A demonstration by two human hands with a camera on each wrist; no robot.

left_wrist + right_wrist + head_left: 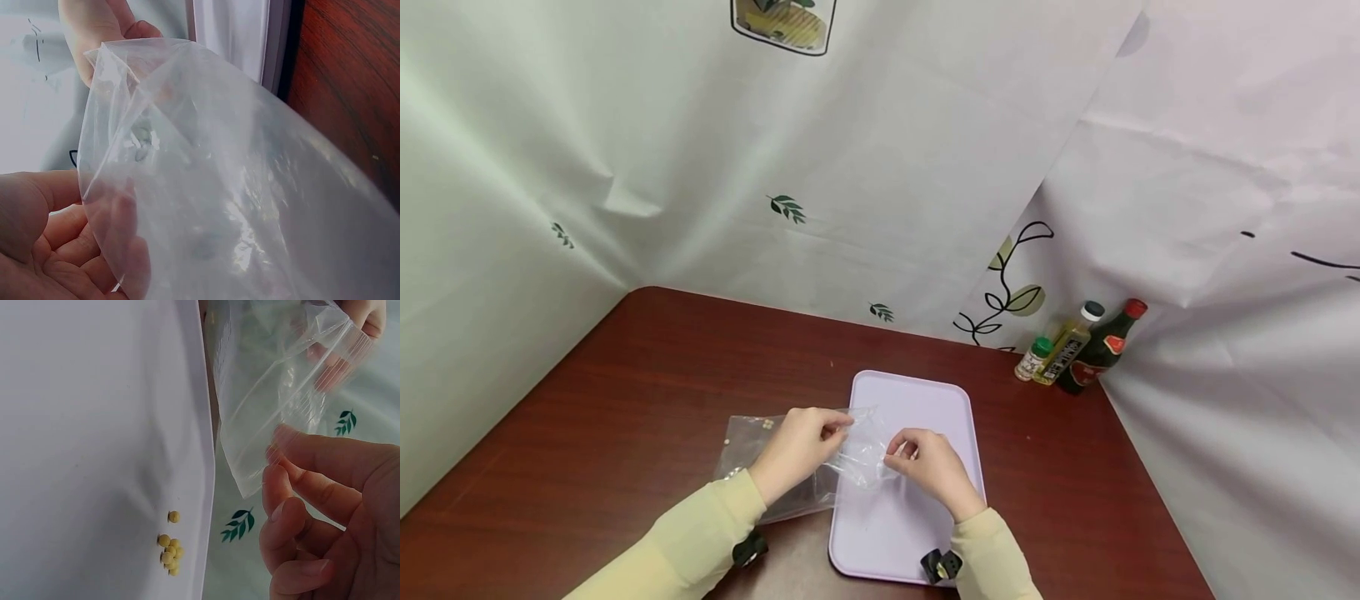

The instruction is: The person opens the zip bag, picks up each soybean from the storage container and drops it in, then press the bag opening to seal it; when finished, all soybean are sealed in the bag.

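Note:
A clear plastic zip bag (860,454) stretches between my two hands, over the left part of the lavender tray (895,533). My left hand (801,442) grips the bag's far edge between thumb and fingers; in the left wrist view its fingers show through the film. Thumb and forefinger of my right hand (931,467) pinch the bag's corner, as the right wrist view shows, with the other fingers curled. Several small yellow balls (170,553) lie on the tray near its rim in the right wrist view.
Two tiny pale yellow pieces (767,423) show at the bag's left part, over the brown table (700,358). At the back right stand a green-capped shaker (1032,360), an oil bottle (1066,350) and a dark red-capped bottle (1097,354). Printed cloth (880,167) hangs behind.

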